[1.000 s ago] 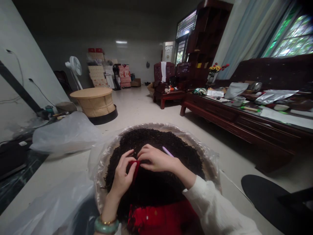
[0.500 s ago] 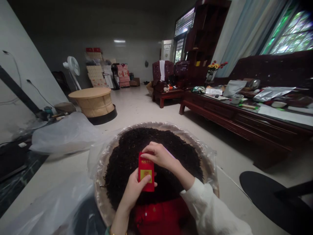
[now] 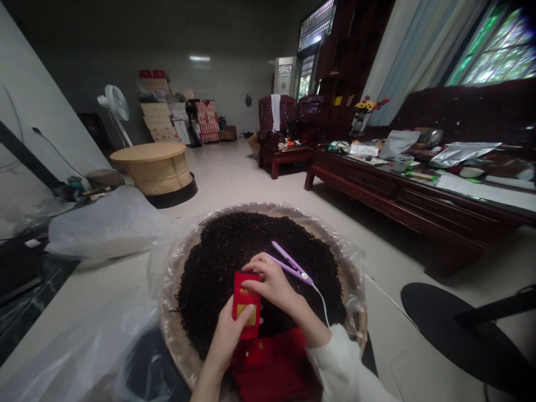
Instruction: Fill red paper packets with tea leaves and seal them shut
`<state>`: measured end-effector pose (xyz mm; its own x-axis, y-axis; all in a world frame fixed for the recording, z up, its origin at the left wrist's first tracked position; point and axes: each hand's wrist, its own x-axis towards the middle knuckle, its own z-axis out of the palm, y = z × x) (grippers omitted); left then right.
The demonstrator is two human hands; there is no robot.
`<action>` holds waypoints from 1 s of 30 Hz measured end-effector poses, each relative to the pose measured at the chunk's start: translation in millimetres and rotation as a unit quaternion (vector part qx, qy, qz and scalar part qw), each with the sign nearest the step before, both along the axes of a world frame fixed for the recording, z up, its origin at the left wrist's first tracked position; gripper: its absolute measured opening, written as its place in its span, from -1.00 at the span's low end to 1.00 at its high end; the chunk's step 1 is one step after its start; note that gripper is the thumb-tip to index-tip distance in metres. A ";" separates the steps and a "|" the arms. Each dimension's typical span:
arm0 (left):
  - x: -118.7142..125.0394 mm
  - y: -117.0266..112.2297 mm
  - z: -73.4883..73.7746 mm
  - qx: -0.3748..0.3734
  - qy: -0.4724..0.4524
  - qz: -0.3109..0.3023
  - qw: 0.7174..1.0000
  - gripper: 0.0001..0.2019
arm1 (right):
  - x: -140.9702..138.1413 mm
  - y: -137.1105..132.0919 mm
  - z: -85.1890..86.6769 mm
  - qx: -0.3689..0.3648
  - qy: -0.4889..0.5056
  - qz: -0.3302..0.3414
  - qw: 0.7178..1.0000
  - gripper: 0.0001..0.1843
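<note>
A small red packet [image 3: 247,293] with gold lettering and a yellow label is upright over the basket, its face toward me. My left hand [image 3: 228,332] is closed round its lower part, thumb on the label. The thumb and fingers of my right hand [image 3: 272,283] pinch its upper right side. Dark, twisted dried leaves [image 3: 251,234], like tea, fill a round basket [image 3: 173,324] lined with clear plastic. Just beyond my right hand, a purple hair straightener [image 3: 295,268] with a white cord lies open on the leaves. More red packets [image 3: 272,368] lie below my hands.
A black round stand base [image 3: 444,318] is on the floor at the right. Clear plastic bags [image 3: 109,223] lie at the left. Beyond are a drum-shaped bamboo stand [image 3: 157,167], a white fan [image 3: 115,103] and a cluttered dark wooden table [image 3: 377,190].
The packet and both hands have come slightly lower and nearer to me. The purple straightener, mostly hidden behind my right hand before, now shows. The whole view has shifted a little.
</note>
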<state>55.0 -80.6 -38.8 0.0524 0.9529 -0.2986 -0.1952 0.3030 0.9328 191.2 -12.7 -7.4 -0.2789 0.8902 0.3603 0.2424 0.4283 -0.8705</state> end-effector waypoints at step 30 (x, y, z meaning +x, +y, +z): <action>9.3 -4.9 -14.0 -0.020 -0.071 0.071 0.995 -0.39 | -2.7 -21.8 -29.7 -0.137 0.108 -0.008 0.985 -0.81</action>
